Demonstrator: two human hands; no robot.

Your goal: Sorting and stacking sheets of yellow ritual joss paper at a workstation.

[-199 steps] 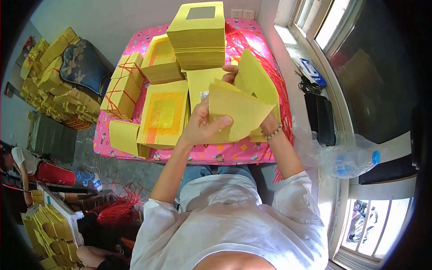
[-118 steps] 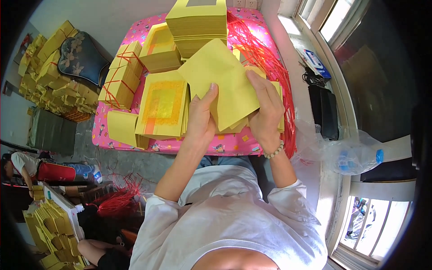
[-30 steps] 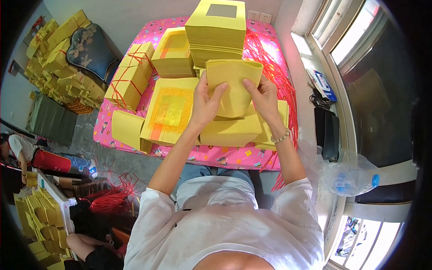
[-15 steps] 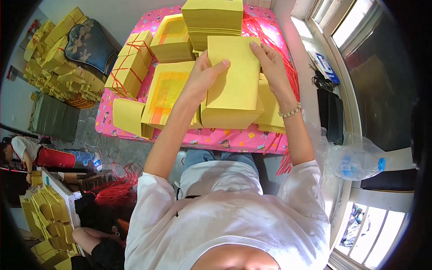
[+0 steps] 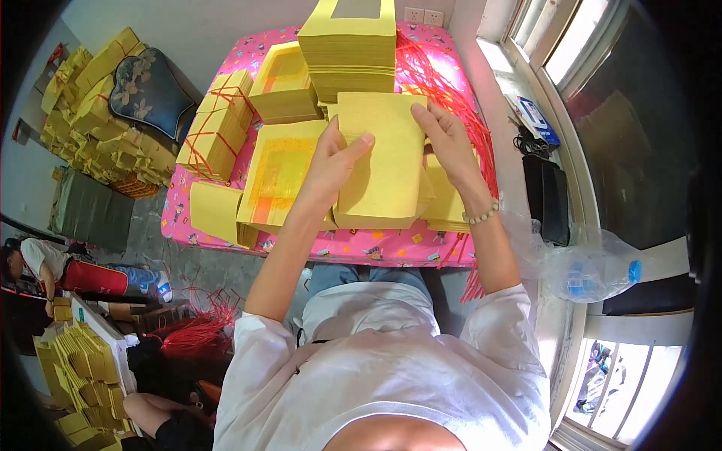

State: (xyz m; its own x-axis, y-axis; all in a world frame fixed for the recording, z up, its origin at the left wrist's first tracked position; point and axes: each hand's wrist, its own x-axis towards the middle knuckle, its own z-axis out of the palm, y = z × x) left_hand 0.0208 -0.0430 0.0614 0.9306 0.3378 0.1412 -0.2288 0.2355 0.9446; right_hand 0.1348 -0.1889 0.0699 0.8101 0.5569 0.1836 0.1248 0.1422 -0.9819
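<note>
A sheaf of plain yellow paper sheets (image 5: 383, 169) is held over the pink-covered table, nearly flat, its near edge bent slightly down. My left hand (image 5: 335, 161) grips its left side, thumb on top and fingers curled out of sight. My right hand (image 5: 449, 143) is closed on the far right corner, its thumb pressing the top face; a bead bracelet circles that wrist. How thick the sheaf is cannot be told. Beneath it lies more yellow paper, mostly hidden. Just beyond stands a tall stack of yellow paper (image 5: 350, 56) with a grey rectangle on top.
Red-tied yellow bundles (image 5: 214, 131) and a stack with a gold-orange panel (image 5: 282, 177) sit at left on the pink cover (image 5: 361, 252). Red plastic strands (image 5: 451, 83) run along the right. A clear plastic bag (image 5: 590, 267) lies by the window. Two other people are at lower left.
Both hands and the yellow sheaf sit lower in the picture, nearer to me. The tall stack's top with its grey rectangle has come into view. Both grips stay closed.
</note>
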